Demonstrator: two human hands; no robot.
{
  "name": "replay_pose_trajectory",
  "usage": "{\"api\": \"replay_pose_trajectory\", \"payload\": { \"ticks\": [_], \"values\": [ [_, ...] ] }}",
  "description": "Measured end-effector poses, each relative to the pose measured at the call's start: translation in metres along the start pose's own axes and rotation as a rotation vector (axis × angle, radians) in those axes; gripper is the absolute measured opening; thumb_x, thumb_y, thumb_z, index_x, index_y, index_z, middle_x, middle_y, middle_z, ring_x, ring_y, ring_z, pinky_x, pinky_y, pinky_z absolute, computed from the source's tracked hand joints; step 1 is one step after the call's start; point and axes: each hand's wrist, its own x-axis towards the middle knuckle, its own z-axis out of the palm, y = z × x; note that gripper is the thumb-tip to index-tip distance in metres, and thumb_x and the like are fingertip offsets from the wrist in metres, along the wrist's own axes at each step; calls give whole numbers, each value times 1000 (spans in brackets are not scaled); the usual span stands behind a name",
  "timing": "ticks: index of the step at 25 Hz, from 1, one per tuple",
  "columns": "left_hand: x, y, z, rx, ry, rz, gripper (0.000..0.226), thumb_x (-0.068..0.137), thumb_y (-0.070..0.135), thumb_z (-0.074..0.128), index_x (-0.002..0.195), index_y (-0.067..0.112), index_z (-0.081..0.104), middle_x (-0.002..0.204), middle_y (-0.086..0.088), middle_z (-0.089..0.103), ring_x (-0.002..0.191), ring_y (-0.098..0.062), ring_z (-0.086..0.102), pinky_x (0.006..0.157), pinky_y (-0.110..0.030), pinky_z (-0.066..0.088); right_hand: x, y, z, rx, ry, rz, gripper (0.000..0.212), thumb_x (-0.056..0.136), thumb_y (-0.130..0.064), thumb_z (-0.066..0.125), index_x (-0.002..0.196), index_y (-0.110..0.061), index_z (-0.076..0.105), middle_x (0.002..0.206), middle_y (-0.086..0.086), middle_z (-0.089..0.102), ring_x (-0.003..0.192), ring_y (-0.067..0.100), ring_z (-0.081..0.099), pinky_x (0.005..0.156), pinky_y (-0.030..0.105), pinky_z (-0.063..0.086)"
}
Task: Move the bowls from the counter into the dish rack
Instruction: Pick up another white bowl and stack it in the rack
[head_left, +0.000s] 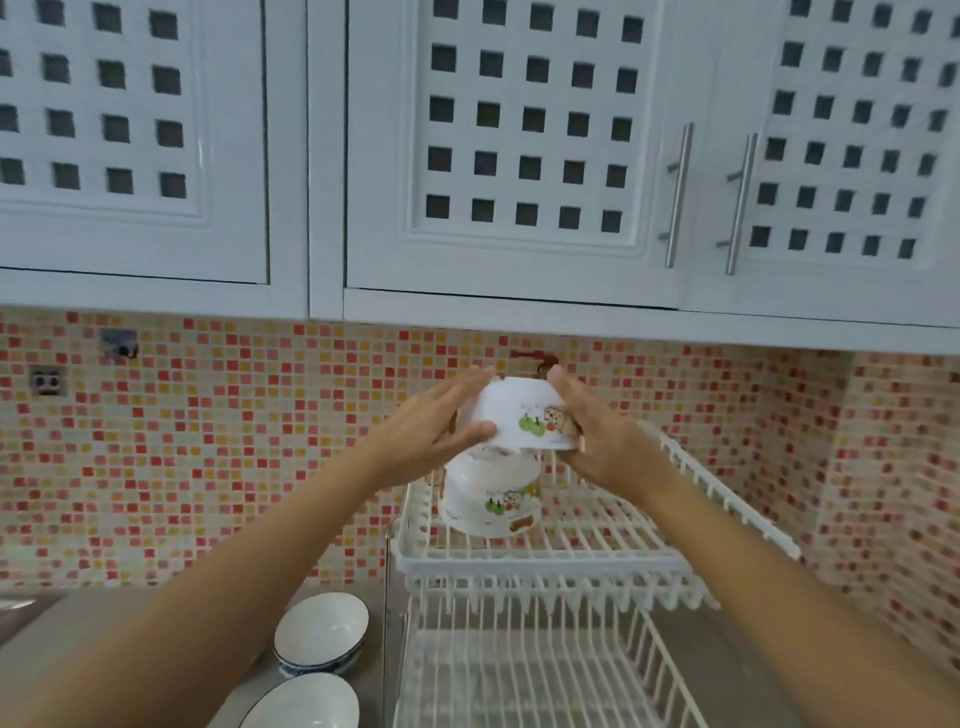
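Both hands (524, 431) grip inverted bowl (524, 415); fruit print, lettering unreadable.

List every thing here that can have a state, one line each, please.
Held bowl: upside down, gripped between left hand and right hand.
Rack bowls: upside down, stacked on upper tier.
Counter bowls: upright, empty.
Cabinet doors: closed.

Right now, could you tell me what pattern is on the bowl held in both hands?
White bowl, upside down, with a small green, red and brown picture near its rim; head view.
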Motion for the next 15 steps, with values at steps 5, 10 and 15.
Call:
{"api": "replay_pose_trajectory", "payload": {
  "ticks": [5, 10, 15],
  "values": [
    [-22, 1, 15, 49, -100, -3, 68, 81, 62, 45, 141, 32, 32, 153, 6, 22, 133, -15, 34, 108, -31, 37, -23, 7, 7, 77, -347, -36, 86, 83, -51, 62, 149, -23, 14, 150, 10, 32, 110, 29, 60, 89, 39, 53],
    [-35, 8, 34, 119, -139, -22, 76, 80, 44, 67, 144, 31, 27, 149, 3, 20, 113, -13, 45, 99, -27, 45, -33, 5, 24, -134, -361, -210, 59, 84, -40, 64, 131, -14, 40, 125, 11, 55, 75, 26, 70, 52, 40, 60],
    [-38, 10, 48, 188, -133, -44, 70, 72, 40, 77, 127, 20, 41, 147, -6, 15, 123, -27, 45, 98, -36, 51, -35, 4, 26, -227, -171, -445, 56, 69, -42, 80, 112, -16, 53, 100, 8, 71, 83, 24, 69, 58, 34, 60]
  ]
}}
